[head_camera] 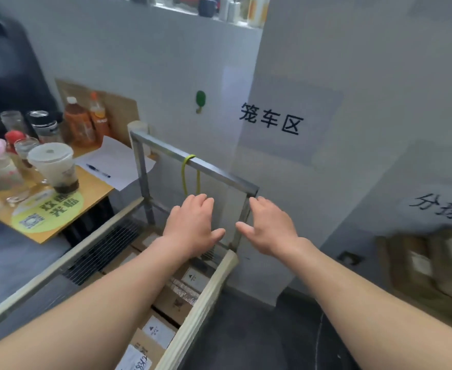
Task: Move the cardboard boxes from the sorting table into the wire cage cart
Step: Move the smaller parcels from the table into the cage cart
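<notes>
At the far left a dark garment filled the edge of the view. Below it stood a small wooden table, crowded with jars, a lidded plastic cup and two orange bottles at its far edge. A round green sticker lay on its near corner, and a blue pen rested on a sheet of white paper on its right side.

Just right of the table stood the wire cage cart. Its grey metal frame rose at the far end, with a yellow-green cord looped over the top rail. Inside the cart the cardboard boxes lay packed side by side, some with white labels facing up.

Both bare forearms reached out over them. The left hand hovered palm down above the far end of the cart, fingers relaxed and loosely spread, holding nothing. The right hand was level with it, also palm down, slack and empty, its fingertips near the frame's far right corner.

On the wall behind were a green hook and a paper sign with black characters. At the far right a second sign was cut off by the edge. Below it sat a blurred brown stack, seemingly more boxes.
</notes>
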Tool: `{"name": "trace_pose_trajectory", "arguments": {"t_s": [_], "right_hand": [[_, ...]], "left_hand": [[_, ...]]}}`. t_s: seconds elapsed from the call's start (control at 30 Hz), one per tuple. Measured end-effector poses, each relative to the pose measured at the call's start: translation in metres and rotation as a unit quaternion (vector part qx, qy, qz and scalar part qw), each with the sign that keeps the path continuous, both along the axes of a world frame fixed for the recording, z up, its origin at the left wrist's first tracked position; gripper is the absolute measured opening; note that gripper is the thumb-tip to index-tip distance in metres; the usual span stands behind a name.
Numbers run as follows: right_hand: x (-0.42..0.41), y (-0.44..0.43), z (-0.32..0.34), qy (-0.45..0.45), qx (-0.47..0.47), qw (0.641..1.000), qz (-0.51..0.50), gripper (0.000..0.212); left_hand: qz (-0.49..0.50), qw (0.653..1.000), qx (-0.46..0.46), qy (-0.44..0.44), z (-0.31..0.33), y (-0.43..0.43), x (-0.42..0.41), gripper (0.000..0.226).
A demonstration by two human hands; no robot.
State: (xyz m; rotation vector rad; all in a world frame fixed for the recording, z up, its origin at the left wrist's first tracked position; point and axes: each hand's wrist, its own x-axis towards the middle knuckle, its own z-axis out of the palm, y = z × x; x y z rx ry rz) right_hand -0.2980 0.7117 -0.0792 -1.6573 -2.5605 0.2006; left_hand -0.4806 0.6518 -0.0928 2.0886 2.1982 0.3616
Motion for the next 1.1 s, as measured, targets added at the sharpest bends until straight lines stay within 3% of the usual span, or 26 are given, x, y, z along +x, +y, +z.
{"name": "trace_pose_trajectory", "arguments": {"t_s": [0.37, 0.57, 0.8, 0.97, 1.1], "right_hand": [[0.199, -0.036, 0.043, 0.007, 0.003, 0.992, -0.123, 0.059], [0.307, -0.070, 0.060, 0.019, 0.036, 0.981, -0.188, 0.070], [0.423, -0.105, 0.076, 0.022, 0.053, 0.969, -0.240, 0.050], [0.489, -0.130, 0.080, 0.023, 0.072, 0.953, -0.293, 0.056], [0.533, -0.147, 0.079, 0.024, 0.088, 0.939, -0.333, 0.044]], "left_hand": [[-0.115, 0.993, 0.020, 0.013, 0.046, 0.017, 0.183, 0.071], [-0.175, 0.984, 0.027, 0.026, 0.068, 0.001, 0.291, 0.072], [-0.250, 0.967, 0.041, 0.028, 0.087, -0.014, 0.408, 0.069], [-0.306, 0.950, 0.054, 0.038, 0.095, -0.021, 0.474, 0.073], [-0.352, 0.933, 0.058, 0.051, 0.096, -0.024, 0.519, 0.073]]}}
